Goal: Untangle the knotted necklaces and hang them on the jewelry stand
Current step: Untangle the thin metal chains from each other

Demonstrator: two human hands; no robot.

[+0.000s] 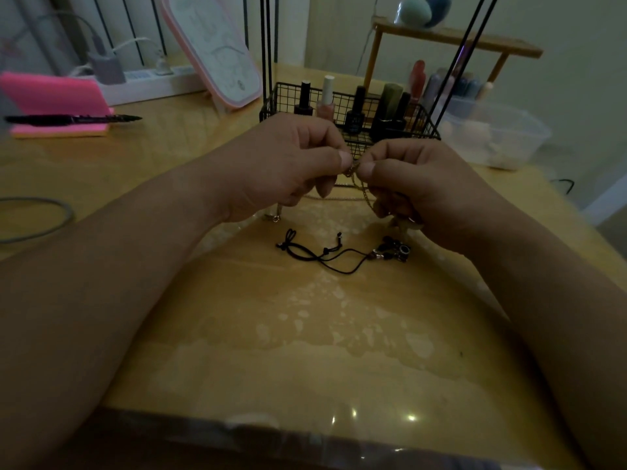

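Both hands are lifted just off the surface (237, 334) and drawn close together, thumbs almost meeting, knuckles turned toward the wire basket (288, 96) of nail-polish bottles (356, 113) behind them.

On the left, my forearm comes in from the lower corner and angles up toward the middle. My left hand (291, 164) is curled tight, its thumb and forefinger pinching the knot of the chain necklace (353, 171) while the other fingers fold under. A loose end with a small clasp (276, 216) hangs beneath this hand, down near the surface.

Strands of the chain sag in a shallow loop between the two hands.

My right hand (417, 184) mirrors the left: fingers curled, thumb and forefinger nipping the same knot from the other side. More chain gathers under its lower fingers, where something pale shows, perhaps a pendant, though it is too dim to be sure. That forearm slants away to the lower right.

Below the hands, the black cord necklace (322, 257) lies flat and slack on the surface, its cluster of beads (393, 251) just beneath my right hand.
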